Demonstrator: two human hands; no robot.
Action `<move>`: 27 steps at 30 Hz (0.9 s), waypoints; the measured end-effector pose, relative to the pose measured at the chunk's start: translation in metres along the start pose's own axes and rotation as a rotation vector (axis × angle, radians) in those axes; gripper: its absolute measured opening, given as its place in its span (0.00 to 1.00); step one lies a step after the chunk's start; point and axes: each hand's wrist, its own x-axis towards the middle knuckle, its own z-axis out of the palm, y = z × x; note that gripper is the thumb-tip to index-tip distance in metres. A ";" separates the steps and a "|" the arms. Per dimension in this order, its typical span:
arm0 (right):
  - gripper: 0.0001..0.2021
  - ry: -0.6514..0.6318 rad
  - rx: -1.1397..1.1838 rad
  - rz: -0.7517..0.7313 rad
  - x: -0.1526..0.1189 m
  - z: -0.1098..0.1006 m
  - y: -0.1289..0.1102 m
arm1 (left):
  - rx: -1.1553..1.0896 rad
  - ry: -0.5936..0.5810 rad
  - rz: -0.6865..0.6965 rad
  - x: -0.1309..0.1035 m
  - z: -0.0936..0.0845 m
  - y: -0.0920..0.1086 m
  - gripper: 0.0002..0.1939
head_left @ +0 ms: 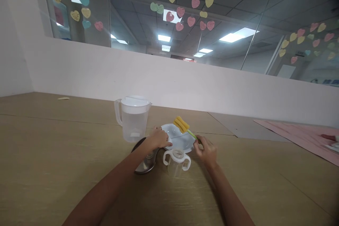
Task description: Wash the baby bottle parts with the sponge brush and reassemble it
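Note:
In my right hand (pixel 207 151) is the thin green handle of a bottle brush, pinched between thumb and fingers. Its yellow sponge head (pixel 181 124) is raised over a shallow white bowl (pixel 176 135). My left hand (pixel 159 137) grips that bowl at its left rim, with part of the fingers hidden. Just in front of the bowl stands a clear baby bottle (pixel 175 167) with two white handles and an uncovered top, between my forearms. Partly under my left forearm is a round stainless steel dish (pixel 145 166); my arm covers some of it.
A clear plastic pitcher (pixel 134 123) with a white lid stands behind my left hand. At the far right lies a pink cloth (pixel 296 137) with some items on it. A white wall (pixel 159 77) and a window with heart-shaped notes rise behind the table (pixel 53 155).

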 end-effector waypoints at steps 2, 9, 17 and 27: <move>0.07 0.006 0.009 0.000 0.001 -0.002 -0.001 | -0.047 -0.019 -0.012 -0.001 -0.007 -0.001 0.15; 0.09 -0.034 0.157 -0.007 0.000 -0.003 0.000 | -0.338 0.038 0.050 -0.011 -0.048 -0.008 0.14; 0.08 -0.047 0.091 0.013 0.000 -0.003 0.002 | -0.719 0.236 0.191 -0.024 -0.074 0.007 0.12; 0.06 -0.017 0.144 0.041 -0.002 -0.004 0.002 | -0.342 0.430 -0.053 -0.021 -0.072 0.001 0.13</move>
